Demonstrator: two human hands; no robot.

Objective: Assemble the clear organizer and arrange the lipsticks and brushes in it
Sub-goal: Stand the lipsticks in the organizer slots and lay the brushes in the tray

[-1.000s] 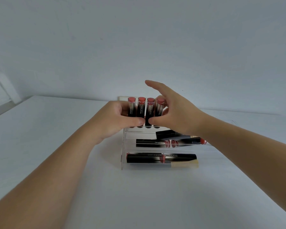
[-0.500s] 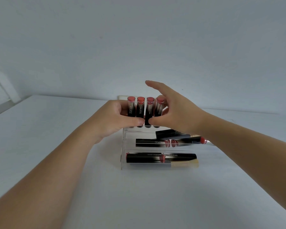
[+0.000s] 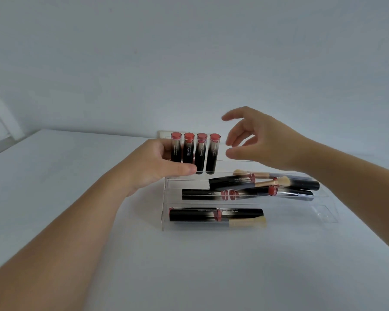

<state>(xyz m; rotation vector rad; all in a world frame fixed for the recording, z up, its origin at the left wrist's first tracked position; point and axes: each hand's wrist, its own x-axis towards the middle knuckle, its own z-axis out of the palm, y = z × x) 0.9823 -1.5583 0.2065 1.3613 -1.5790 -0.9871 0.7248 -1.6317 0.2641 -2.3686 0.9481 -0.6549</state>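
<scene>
A clear stepped organizer (image 3: 323,212) stands on the white table. Several black lipsticks with red tops (image 3: 212,153) stand upright in its back row. My left hand (image 3: 160,162) wraps the two leftmost upright lipsticks, thumb across their front near the base. My right hand (image 3: 263,142) hovers to the right of the row, fingers spread, holding nothing. On the middle tier lie more lipsticks (image 3: 231,181) and makeup brushes (image 3: 279,181), some crossed over each other. The front tier holds two lipsticks (image 3: 240,214) laid end to end and one brush (image 3: 317,224) with pale bristles.
The white table (image 3: 189,270) stretches in front of the organizer. A plain wall rises right behind it. A pale wall socket plate (image 3: 164,134) shows behind the upright lipsticks. A slanted white ledge (image 3: 0,122) sits at the far left.
My right hand has let go of the rightmost upright lipstick and pulled away to the right, uncovering the brushes on the middle tier. My left hand keeps its hold.
</scene>
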